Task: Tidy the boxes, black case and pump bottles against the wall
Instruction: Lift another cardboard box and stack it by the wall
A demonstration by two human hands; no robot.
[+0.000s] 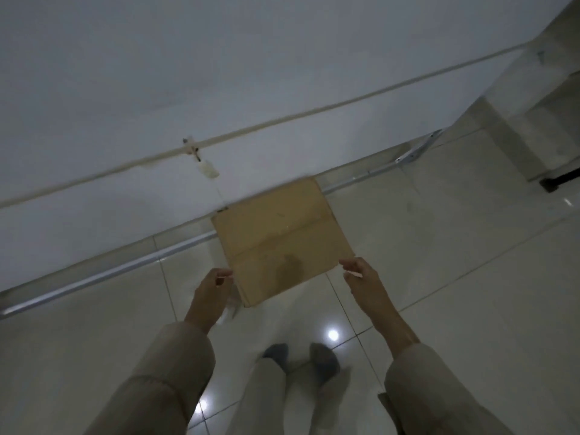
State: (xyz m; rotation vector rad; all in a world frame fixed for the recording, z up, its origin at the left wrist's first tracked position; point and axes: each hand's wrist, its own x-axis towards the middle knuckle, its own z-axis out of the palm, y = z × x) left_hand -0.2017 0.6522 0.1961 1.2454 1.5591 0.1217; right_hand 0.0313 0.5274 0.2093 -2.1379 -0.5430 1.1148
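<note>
Glossy pale floor tiles [439, 277] lie under me. A thin cable [282, 116] crosses the far white wall [219, 58], a metal rail [110, 274] along its foot.

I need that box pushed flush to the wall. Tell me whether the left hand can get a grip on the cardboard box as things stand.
Probably yes. The left hand is already at the near left corner of the cardboard box, fingers curled beside its edge, with nothing between them. Whether it actually touches the box is too blurred to tell.
</note>
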